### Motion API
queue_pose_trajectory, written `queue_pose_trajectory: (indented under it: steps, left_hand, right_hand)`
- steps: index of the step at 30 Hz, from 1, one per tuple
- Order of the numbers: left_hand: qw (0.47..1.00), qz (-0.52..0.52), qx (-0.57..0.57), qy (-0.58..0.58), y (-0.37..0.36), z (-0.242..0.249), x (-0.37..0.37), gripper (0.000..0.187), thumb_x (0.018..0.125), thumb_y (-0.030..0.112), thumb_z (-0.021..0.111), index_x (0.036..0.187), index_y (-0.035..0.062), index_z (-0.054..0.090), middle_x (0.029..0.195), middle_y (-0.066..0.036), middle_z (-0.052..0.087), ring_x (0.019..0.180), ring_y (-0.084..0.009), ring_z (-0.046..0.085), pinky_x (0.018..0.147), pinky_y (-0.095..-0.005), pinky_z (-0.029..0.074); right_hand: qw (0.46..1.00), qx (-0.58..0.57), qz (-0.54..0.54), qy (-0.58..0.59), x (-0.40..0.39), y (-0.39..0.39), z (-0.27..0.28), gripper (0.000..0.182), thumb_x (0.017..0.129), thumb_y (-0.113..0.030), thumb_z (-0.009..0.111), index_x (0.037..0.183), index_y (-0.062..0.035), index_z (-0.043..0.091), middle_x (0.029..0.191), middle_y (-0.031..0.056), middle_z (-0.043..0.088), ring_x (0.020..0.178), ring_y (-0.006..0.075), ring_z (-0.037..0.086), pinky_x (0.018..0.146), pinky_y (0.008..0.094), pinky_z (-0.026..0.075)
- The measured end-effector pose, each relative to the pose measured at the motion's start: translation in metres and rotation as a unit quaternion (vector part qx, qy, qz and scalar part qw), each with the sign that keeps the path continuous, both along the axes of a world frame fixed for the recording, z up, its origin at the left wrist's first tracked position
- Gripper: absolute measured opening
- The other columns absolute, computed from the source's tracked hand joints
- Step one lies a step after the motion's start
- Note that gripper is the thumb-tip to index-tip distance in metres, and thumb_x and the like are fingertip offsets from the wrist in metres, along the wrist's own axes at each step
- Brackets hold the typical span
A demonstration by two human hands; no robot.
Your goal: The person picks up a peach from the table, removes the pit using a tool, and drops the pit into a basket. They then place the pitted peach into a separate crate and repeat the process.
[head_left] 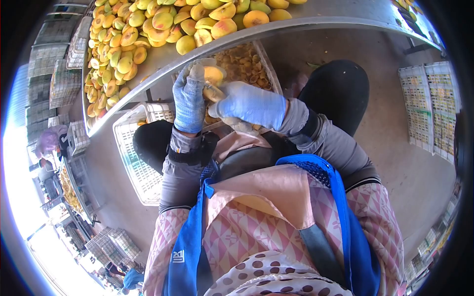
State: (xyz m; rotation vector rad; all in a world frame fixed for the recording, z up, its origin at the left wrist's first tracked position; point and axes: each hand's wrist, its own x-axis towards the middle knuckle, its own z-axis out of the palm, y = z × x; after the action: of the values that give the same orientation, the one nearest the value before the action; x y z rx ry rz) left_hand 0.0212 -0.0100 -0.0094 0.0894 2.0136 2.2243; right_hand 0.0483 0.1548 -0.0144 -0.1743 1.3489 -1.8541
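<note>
1. A dotted cloth (pixel 266 271) lies nearest, with blue straps (pixel 185 251) over a pink patterned shirt (pixel 380 217) beyond it
2. The left hand (pixel 189 96), in a blue-and-grey glove, has its fingers bent around a yellow fruit (pixel 213 75), held above the lap, just short of the table edge
3. The right hand (pixel 252 106), gloved alike, is curled close beside the left; what its fingers grip is hidden, so I cannot tell
4. A tan piece (pixel 212 92) shows between the hands, below the fruit; its kind is unclear
5. Under the hands, between the dark knees, a tray (pixel 269 69) holds brownish bits (pixel 242 61)
6. A white crate (pixel 148 182) stands by the left knee
7. Ahead, a metal table (pixel 340 11) bears heaped fruit halves (pixel 128 37)
8. Stacked crates (pixel 429 106) stand well to the right
</note>
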Motion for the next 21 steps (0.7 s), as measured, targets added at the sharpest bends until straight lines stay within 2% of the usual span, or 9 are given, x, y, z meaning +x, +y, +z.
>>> queue_pose_trajectory:
  steps: [3,6,9,12,15,17,19,20,21]
  left_hand:
    - [0.998,0.035,-0.019,0.042,-0.001,-0.009,-0.001,0.036,0.095,0.03,0.064,0.112,-0.0014,0.066,0.094,-0.007,0.069,0.079,-0.0111,0.063,0.069,-0.0241,0.051]
    - [0.995,0.074,-0.038,0.054,0.005,-0.009,0.0,0.035,0.095,0.03,0.065,0.11,-0.0015,0.067,0.09,-0.005,0.068,0.076,-0.009,0.061,0.066,-0.0224,0.049]
    - [0.997,0.047,-0.044,0.04,0.002,-0.006,0.001,0.035,0.095,0.03,0.065,0.11,-0.0017,0.067,0.089,-0.004,0.068,0.074,-0.008,0.06,0.065,-0.0211,0.048]
    - [0.997,0.038,-0.044,0.041,-0.003,-0.008,-0.001,0.035,0.095,0.03,0.064,0.111,-0.0016,0.067,0.089,-0.004,0.068,0.073,-0.0082,0.06,0.064,-0.0208,0.048]
    - [0.991,0.083,-0.044,0.094,0.003,-0.013,0.0,0.035,0.095,0.029,0.065,0.112,-0.0014,0.066,0.092,-0.005,0.068,0.076,-0.0087,0.061,0.067,-0.0218,0.049]
    - [0.992,0.088,-0.023,0.093,0.008,-0.013,0.001,0.035,0.095,0.028,0.065,0.114,-0.0012,0.066,0.095,-0.006,0.068,0.08,-0.0095,0.061,0.07,-0.023,0.05]
    - [0.995,0.071,-0.007,0.075,0.009,-0.01,0.003,0.034,0.095,0.027,0.064,0.115,-0.001,0.065,0.097,-0.007,0.068,0.084,-0.0109,0.062,0.074,-0.0246,0.051]
    - [0.997,0.05,-0.001,0.056,0.007,-0.005,0.003,0.034,0.095,0.027,0.064,0.115,-0.0009,0.064,0.099,-0.007,0.068,0.086,-0.0119,0.062,0.076,-0.0255,0.051]
    - [0.999,0.031,0.005,0.038,0.005,-0.001,0.004,0.033,0.095,0.026,0.064,0.115,-0.0008,0.064,0.1,-0.008,0.068,0.088,-0.0129,0.063,0.078,-0.0264,0.052]
  right_hand:
    - [0.909,0.14,-0.074,0.385,-0.002,-0.022,-0.031,0.023,0.089,-0.018,0.06,0.104,-0.0006,0.059,0.08,0.0206,0.065,0.073,0.0376,0.065,0.066,0.0429,0.053]
    - [0.844,0.173,-0.112,0.494,0.002,-0.022,-0.033,0.028,0.088,-0.018,0.06,0.11,-0.0001,0.059,0.092,0.0244,0.064,0.087,0.0442,0.062,0.076,0.0461,0.052]
    - [0.91,0.185,-0.075,0.364,0.002,-0.018,-0.022,0.027,0.089,-0.017,0.06,0.111,-0.0005,0.058,0.095,0.0249,0.064,0.089,0.0429,0.063,0.076,0.0456,0.052]
    - [0.823,0.184,-0.085,0.531,0.001,-0.017,-0.031,0.028,0.089,-0.017,0.06,0.111,0.0001,0.059,0.096,0.0237,0.063,0.088,0.0402,0.064,0.075,0.0444,0.053]
    - [0.818,0.259,-0.071,0.509,0.004,-0.025,-0.045,0.028,0.089,-0.017,0.06,0.109,0.0021,0.059,0.095,0.0215,0.063,0.089,0.038,0.064,0.077,0.0428,0.053]
    - [0.78,0.251,-0.113,0.562,0.003,-0.03,-0.064,0.026,0.09,-0.019,0.06,0.107,0.0011,0.059,0.084,0.0166,0.062,0.074,0.0312,0.064,0.066,0.0385,0.054]
    - [0.888,0.173,-0.099,0.413,0.002,-0.022,-0.045,0.025,0.092,-0.021,0.06,0.103,0.0007,0.058,0.075,0.0111,0.061,0.059,0.0237,0.061,0.054,0.0337,0.051]
    - [0.97,0.091,-0.06,0.216,0.004,-0.005,-0.001,0.025,0.093,-0.023,0.06,0.101,0.0009,0.058,0.07,0.0081,0.061,0.052,0.0196,0.058,0.047,0.031,0.047]
    - [1.0,0.004,-0.017,0.007,0.006,0.005,0.022,0.026,0.094,-0.024,0.06,0.099,0.001,0.058,0.066,0.0051,0.06,0.045,0.0155,0.054,0.04,0.0284,0.043]
